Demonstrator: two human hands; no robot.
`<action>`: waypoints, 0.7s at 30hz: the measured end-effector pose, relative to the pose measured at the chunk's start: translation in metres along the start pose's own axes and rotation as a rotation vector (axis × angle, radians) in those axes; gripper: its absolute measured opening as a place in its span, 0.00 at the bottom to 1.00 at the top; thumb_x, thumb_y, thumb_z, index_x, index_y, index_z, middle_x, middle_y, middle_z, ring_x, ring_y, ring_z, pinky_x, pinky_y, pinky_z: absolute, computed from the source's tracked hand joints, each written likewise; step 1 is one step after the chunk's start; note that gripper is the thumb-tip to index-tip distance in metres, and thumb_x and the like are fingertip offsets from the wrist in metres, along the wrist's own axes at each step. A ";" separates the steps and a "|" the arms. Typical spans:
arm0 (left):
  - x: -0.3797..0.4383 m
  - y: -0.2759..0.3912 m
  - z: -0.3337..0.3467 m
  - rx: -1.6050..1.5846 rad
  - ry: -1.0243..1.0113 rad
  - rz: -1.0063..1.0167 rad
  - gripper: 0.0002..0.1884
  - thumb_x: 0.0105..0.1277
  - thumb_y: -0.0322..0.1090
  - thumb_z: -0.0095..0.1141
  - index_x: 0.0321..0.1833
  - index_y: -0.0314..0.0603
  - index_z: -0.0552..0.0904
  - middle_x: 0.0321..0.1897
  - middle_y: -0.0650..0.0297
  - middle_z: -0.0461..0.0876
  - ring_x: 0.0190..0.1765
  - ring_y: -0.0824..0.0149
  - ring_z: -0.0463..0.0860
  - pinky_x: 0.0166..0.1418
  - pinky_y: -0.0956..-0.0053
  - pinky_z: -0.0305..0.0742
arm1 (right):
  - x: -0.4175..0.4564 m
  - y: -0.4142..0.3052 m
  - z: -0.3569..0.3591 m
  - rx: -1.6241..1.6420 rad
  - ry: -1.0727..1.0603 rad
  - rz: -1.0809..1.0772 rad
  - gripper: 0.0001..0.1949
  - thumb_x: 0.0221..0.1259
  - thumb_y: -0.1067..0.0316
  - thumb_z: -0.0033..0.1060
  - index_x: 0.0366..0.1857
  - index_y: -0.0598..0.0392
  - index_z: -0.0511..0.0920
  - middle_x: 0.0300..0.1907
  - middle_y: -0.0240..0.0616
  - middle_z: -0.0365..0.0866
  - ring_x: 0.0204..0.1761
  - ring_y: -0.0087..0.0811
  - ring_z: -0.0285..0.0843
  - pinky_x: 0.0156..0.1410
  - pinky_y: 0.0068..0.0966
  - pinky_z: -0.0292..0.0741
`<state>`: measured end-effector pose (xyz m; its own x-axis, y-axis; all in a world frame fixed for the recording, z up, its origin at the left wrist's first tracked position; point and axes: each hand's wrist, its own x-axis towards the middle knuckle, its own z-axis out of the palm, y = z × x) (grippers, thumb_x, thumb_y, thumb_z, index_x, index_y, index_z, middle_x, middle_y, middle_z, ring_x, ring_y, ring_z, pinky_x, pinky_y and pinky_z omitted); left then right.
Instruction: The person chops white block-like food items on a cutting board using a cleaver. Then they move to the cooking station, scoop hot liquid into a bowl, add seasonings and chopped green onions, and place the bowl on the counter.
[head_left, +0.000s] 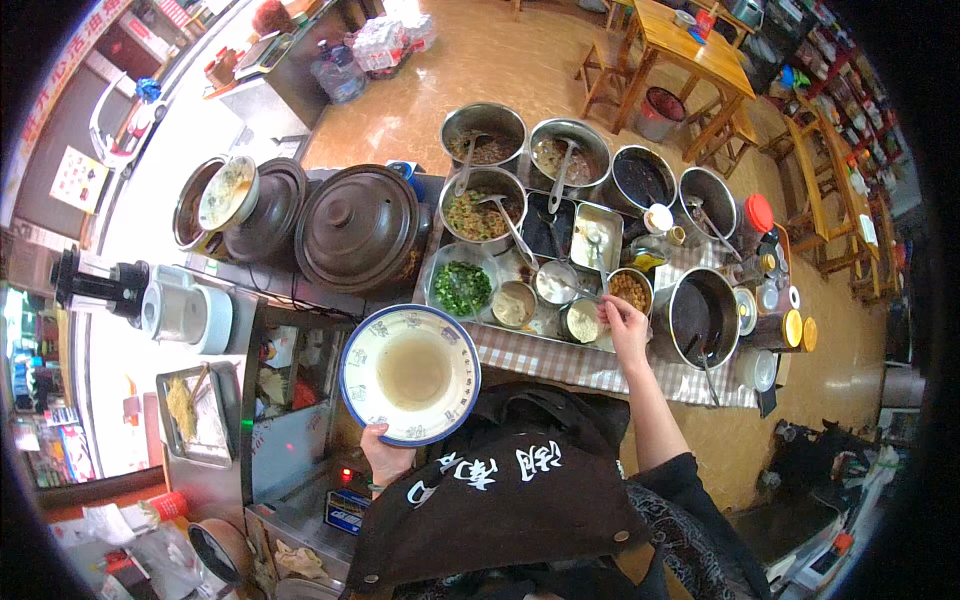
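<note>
My left hand (386, 454) grips the near rim of a white bowl (465, 375) with a blue edge. A shallow pool of cloudy, pale brown liquid (414, 371) covers its bottom. To the right, my right hand (626, 322) pinches the handle of a metal spoon (581, 289). The spoon reaches left into a small metal bowl of white powder (553, 279). Around it stand a cup of beige paste (513, 306), a cup of pale granules (583, 321), a cup of brown beans or nuts (628, 289) and a clear bowl of chopped greens (461, 289).
Several steel pots with ladles stand behind, among them one of diced vegetables (480, 214). A pot of dark liquid (694, 319) is right of my right hand. Large lidded brown pots (358, 229) stand at left. Jars (780, 328) crowd the right end of the checked cloth (540, 358).
</note>
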<state>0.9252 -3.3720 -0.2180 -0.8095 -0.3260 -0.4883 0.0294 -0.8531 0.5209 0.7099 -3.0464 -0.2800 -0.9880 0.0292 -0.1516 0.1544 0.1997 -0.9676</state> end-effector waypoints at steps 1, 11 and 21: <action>0.000 0.000 -0.003 -0.016 0.012 0.001 0.37 0.43 0.36 0.48 0.63 0.35 0.61 0.58 0.52 0.68 0.60 0.52 0.68 0.64 0.55 0.62 | -0.005 -0.011 0.001 -0.094 -0.012 -0.095 0.09 0.62 0.73 0.50 0.42 0.64 0.78 0.32 0.37 0.81 0.33 0.22 0.77 0.39 0.19 0.75; 0.003 -0.003 -0.005 -0.059 0.037 -0.008 0.38 0.42 0.35 0.49 0.63 0.36 0.60 0.58 0.52 0.68 0.60 0.51 0.68 0.63 0.54 0.62 | -0.020 0.017 0.068 0.060 -0.126 0.059 0.09 0.62 0.70 0.50 0.41 0.63 0.78 0.28 0.38 0.80 0.29 0.22 0.76 0.35 0.18 0.74; 0.007 -0.005 0.003 -0.055 0.022 -0.019 0.38 0.42 0.34 0.49 0.63 0.34 0.61 0.58 0.52 0.68 0.60 0.52 0.68 0.64 0.55 0.61 | -0.013 0.018 0.063 0.354 -0.071 0.290 0.10 0.63 0.69 0.49 0.41 0.65 0.76 0.29 0.40 0.80 0.27 0.24 0.76 0.33 0.19 0.74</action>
<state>0.9177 -3.3681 -0.2217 -0.7974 -0.3181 -0.5128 0.0473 -0.8801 0.4725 0.7260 -3.1047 -0.3076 -0.9031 -0.0348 -0.4280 0.4280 -0.1544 -0.8905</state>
